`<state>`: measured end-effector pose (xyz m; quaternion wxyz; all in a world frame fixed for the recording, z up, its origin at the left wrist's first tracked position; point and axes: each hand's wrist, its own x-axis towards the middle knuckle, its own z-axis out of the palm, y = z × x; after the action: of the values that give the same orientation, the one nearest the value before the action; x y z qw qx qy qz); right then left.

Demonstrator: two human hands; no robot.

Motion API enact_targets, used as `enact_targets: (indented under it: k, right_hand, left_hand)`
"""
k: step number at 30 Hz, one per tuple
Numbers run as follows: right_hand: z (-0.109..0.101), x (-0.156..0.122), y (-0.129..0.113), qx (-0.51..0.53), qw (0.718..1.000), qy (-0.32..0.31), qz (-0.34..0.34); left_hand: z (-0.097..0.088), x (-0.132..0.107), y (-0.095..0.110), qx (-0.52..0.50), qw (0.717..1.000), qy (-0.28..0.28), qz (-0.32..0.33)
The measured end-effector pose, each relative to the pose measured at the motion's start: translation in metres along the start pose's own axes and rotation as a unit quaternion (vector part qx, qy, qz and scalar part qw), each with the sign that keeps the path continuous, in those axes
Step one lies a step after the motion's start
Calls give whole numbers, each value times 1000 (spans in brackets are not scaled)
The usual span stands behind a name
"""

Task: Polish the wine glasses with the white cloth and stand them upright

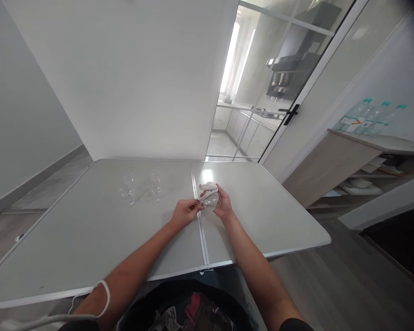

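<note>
A small, clear, rounded glass point(211, 201) is held above the table near its middle seam. My right hand point(224, 205) wraps around the glass from the right, its fingers partly hidden behind it. A white cloth point(209, 187) is bunched at the top of the glass, and a strip of it runs down toward the left. My left hand point(186, 211) is closed in a pinch at the glass's left side, where the end of the cloth meets the fingertips. Several clear glasses point(131, 191) stand together on the left half of the table; their outlines are faint.
The light grey folding table point(152, 243) has a metal seam and rim. A white wall stands behind it, and a glazed door point(248, 92) is beyond the right corner. Plastic bottles point(362, 117) stand on a wooden shelf unit point(341, 161) at right. A white cord point(105, 299) loops by my left forearm.
</note>
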<state>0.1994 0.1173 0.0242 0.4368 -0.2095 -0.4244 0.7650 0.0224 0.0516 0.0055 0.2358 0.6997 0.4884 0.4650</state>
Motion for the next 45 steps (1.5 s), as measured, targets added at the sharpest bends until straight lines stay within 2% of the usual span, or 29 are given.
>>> enact_targets:
  k: [2, 5, 8, 10, 12, 15, 17, 18, 19, 20, 22, 24, 26, 29, 31, 34, 37, 40, 43, 45]
  right_hand:
    - [7, 3, 5, 21, 999, 21, -28]
    - [15, 8, 15, 22, 994, 52, -97]
    - [19, 9, 25, -31, 977, 99, -185]
    - [17, 8, 29, -106, 962, 122, -222]
    - [13, 6, 31, -216, 940, 113, -239]
    - [5, 5, 29, -387, 881, 74, -263]
    - [1, 5, 26, -456, 849, 68, -259]
    - [-1, 5, 24, -471, 844, 75, -245]
    - [-2, 6, 23, -473, 849, 84, -220]
    - [-3, 6, 22, -455, 866, 93, -187]
    - [-4, 7, 19, -357, 921, 105, -118]
    - [-5, 6, 15, -211, 971, 92, -64]
    - [-3, 6, 12, -88, 993, 66, -30]
    - [6, 6, 11, 7, 999, 44, -11]
    - [13, 8, 14, 45, 997, 50, -23]
    - [23, 10, 22, 85, 994, 54, -45]
    - [29, 11, 30, 105, 992, 51, -56]
    - [35, 13, 40, 97, 992, 64, -50]
    - [40, 16, 53, 83, 982, 150, -77]
    - [41, 18, 61, 75, 969, 212, -101]
  left_hand:
    - [5, 2, 3, -99, 993, 29, -61]
    - [10, 5, 3, -203, 967, 58, -141]
    - [12, 7, -1, -256, 946, 81, -182]
    - [11, 8, -4, -255, 942, 80, -202]
    - [9, 7, -5, -194, 956, 68, -209]
    - [4, 4, -4, -6, 986, 48, -162]
    - [0, 2, -3, 123, 986, 19, -110]
    - [-1, 2, -3, 173, 981, -3, -87]
    - [-3, 1, -3, 210, 975, -27, -68]
    - [-5, 1, -4, 231, 970, -48, -51]
    - [-8, 2, -5, 225, 972, -69, -25]
    - [-9, 3, -5, 160, 985, -60, -14]
    - [-7, 4, -3, 50, 998, -38, -27]
    - [4, 4, 0, -126, 989, 4, -82]
    - [12, 4, -2, -188, 975, 46, -107]
    - [20, 3, -9, -183, 969, 110, -125]
    - [21, 4, -17, -157, 964, 152, -149]
    - [22, 3, -18, -154, 969, 156, -115]
    - [27, 0, -15, -160, 974, 152, -46]
    - [31, -3, -15, -154, 976, 152, -36]
